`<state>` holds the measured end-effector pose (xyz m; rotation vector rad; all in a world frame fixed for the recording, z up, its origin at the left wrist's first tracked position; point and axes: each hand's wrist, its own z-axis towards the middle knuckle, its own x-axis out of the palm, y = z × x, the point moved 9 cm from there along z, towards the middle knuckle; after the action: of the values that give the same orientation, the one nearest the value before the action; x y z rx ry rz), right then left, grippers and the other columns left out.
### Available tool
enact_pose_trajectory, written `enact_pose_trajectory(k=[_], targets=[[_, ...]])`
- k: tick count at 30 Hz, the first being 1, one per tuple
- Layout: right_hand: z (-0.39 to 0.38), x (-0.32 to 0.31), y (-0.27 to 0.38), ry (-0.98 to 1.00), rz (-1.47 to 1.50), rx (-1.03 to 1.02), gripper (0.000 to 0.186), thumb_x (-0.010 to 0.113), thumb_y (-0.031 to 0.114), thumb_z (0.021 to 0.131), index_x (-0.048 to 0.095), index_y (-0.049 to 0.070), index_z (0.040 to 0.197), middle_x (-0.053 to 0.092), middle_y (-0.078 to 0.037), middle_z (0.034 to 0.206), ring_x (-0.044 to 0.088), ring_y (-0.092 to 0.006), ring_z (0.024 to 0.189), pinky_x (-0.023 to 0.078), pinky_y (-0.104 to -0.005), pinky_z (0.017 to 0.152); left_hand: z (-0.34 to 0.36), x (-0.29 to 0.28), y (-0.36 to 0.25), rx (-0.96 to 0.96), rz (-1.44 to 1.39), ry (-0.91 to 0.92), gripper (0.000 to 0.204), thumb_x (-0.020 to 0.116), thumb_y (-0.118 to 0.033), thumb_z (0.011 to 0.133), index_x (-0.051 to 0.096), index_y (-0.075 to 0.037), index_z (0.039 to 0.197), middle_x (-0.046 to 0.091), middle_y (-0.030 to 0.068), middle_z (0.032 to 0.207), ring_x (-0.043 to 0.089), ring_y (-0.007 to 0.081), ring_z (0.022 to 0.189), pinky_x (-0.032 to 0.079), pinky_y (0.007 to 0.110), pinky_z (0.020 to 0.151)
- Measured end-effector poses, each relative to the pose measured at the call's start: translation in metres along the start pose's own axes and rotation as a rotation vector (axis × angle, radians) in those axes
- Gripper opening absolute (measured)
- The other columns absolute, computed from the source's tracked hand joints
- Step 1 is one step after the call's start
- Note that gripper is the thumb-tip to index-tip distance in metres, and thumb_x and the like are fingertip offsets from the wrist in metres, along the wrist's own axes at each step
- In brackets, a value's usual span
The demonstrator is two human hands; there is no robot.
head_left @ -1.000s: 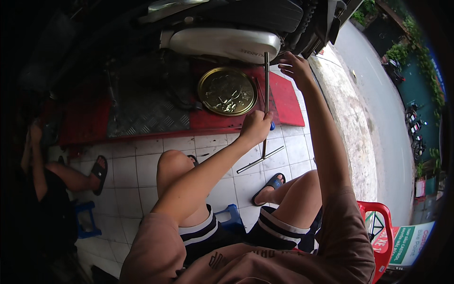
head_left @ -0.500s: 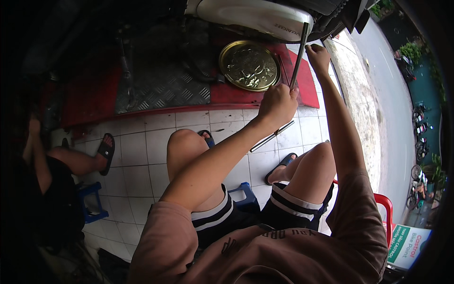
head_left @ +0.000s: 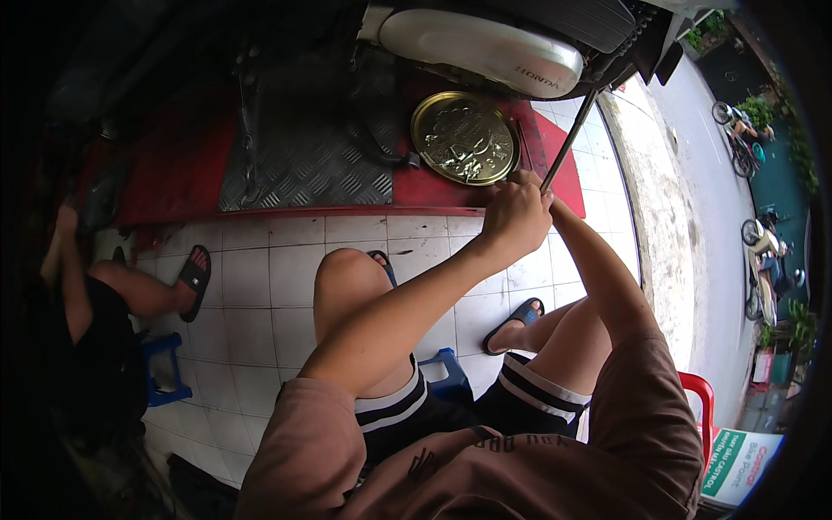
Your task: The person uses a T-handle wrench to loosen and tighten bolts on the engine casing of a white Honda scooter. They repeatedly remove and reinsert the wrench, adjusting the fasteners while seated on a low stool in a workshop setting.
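My left hand (head_left: 513,218) is closed around a long metal T-handle wrench (head_left: 574,130), whose shaft slants up to the underside of a silver motorbike cover (head_left: 472,43). My right hand (head_left: 524,182) is curled just beyond my left, mostly hidden by it; what it holds is unclear. The wrench's crossbar is hidden by my hands. Left of them, a round gold-coloured tray (head_left: 464,113) with small shiny pieces sits on a red platform (head_left: 173,191), beside a thin rod.
At the far left another person's hands (head_left: 65,221) and bent leg show beside a blue stool (head_left: 169,364). Below me are white floor tiles (head_left: 243,295) and another blue stool (head_left: 446,373). A red chair (head_left: 702,390) is at my right, with a street (head_left: 706,217) and parked motorbikes beyond.
My right hand has come down from beside the cover to my left hand. The left hand has risen with the wrench, whose crossbar has gone from sight.
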<state>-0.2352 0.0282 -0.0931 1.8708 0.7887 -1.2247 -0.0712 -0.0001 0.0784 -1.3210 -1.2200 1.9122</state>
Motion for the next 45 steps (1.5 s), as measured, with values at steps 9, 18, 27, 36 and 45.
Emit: enact_pose_trajectory(k=[9, 18, 27, 36, 45], targets=[[-0.256, 0.162, -0.013, 1.584, -0.078, 0.442, 0.049, 0.054, 0.049, 0.091, 0.062, 0.005, 0.112, 0.063, -0.011, 0.099, 0.063, -0.0216, 0.084, 0.056, -0.0363, 0.069, 0.001, 0.000, 0.000, -0.024, 0.017, 0.027, 0.041, 0.052, -0.028, 0.093, 0.062, 0.007, 0.073, 0.060, 0.0276, 0.069, 0.062, 0.0425, 0.072, 0.049, 0.049, 0.067], [-0.234, 0.178, -0.015, 1.079, -0.050, 0.364, 0.046, 0.064, 0.046, 0.081, 0.065, 0.009, 0.108, 0.064, -0.014, 0.105, 0.064, -0.0266, 0.094, 0.055, -0.0469, 0.078, 0.010, 0.009, -0.002, 0.008, -0.007, 0.046, 0.039, 0.054, -0.028, 0.091, 0.063, 0.005, 0.072, 0.063, 0.0278, 0.073, 0.064, 0.0428, 0.074, 0.051, 0.050, 0.067], [-0.147, -0.004, 0.083, 0.178, 1.190, -0.031, 0.032, 0.056, 0.028, 0.093, 0.060, -0.002, 0.104, 0.063, -0.014, 0.099, 0.064, -0.0239, 0.088, 0.051, -0.0398, 0.079, 0.044, -0.030, 0.004, -0.325, -1.005, 0.315, 0.036, 0.045, -0.035, 0.099, 0.047, -0.006, 0.077, 0.045, -0.0001, 0.066, 0.028, 0.0057, 0.040, 0.021, 0.025, 0.038], [-0.156, -0.114, 0.166, -0.010, 1.751, -0.322, 0.058, 0.038, 0.054, 0.095, 0.056, 0.001, 0.106, 0.055, -0.007, 0.084, 0.053, -0.0187, 0.074, 0.041, -0.0321, 0.074, 0.068, -0.041, -0.012, -0.317, -1.222, 0.471, 0.037, 0.039, -0.037, 0.101, 0.045, -0.010, 0.077, 0.040, -0.0031, 0.067, 0.020, 0.0017, 0.038, 0.023, 0.019, 0.043], [-0.148, -0.174, 0.197, 0.103, 2.301, -0.297, 0.038, 0.036, 0.033, 0.100, 0.039, 0.016, 0.067, 0.036, 0.005, 0.052, 0.026, -0.0076, 0.048, 0.022, -0.0247, 0.049, 0.078, -0.033, -0.051, -0.104, -1.621, 0.712, 0.035, 0.036, -0.037, 0.102, 0.044, -0.007, 0.084, 0.035, -0.0038, 0.066, 0.019, 0.0021, 0.037, 0.023, 0.019, 0.042]])
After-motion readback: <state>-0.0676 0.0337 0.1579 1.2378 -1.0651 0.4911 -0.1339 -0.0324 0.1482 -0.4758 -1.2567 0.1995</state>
